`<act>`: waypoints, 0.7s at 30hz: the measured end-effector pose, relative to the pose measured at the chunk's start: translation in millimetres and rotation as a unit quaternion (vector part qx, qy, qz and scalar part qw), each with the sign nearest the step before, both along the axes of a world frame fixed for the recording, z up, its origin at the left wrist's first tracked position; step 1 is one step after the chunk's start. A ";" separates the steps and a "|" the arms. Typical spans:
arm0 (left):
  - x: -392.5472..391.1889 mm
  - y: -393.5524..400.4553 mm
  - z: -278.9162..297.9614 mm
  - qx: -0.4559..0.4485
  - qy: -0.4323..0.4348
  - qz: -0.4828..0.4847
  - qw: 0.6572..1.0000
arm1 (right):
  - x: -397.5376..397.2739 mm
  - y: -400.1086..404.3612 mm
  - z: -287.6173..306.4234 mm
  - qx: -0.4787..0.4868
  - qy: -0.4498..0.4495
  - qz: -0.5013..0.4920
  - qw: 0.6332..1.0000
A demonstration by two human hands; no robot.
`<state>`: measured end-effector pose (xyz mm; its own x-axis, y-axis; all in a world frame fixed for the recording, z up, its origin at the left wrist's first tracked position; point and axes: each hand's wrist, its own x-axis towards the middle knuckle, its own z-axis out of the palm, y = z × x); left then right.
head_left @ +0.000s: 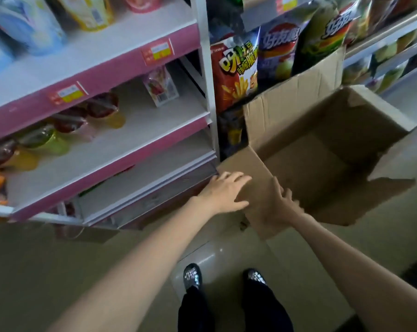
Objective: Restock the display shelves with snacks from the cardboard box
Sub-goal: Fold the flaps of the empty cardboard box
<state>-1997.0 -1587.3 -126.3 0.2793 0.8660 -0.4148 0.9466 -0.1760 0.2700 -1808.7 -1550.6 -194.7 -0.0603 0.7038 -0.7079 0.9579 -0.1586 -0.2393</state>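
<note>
While both hands rest flat on cardboard box flap, right fingertips hidden (shelves blurred).

Dim indoor light, with a soft, slightly hazy look across the whole picture. The upper left is brightest: the white shelf boards catch pale, cool light from above. The floor is dull and greenish, with one small bright glare patch on the tiles near the shoes. The inside of the cardboard box is in shade, and its flap throws a dark shadow on the floor at the right. Packets in the top left corner are smeared by motion blur. The wide-angle lens bends the shelf edges and stretches both forearms toward the bottom corners. Fine detail is soft everywhere.
</note>
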 end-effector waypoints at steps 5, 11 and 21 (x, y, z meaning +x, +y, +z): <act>7.3 -19.2 -9.5 -0.046 0.026 0.079 0.995 | 29.6 5.4 7.3 0.107 0.062 0.093 0.988; 23.5 -21.7 40.5 0.057 0.019 0.009 0.998 | 42.9 1.1 108.8 0.109 0.106 0.271 0.950; -34.4 -105.5 151.4 0.059 0.023 0.126 0.990 | -18.0 -32.7 248.1 -0.138 0.290 0.406 0.856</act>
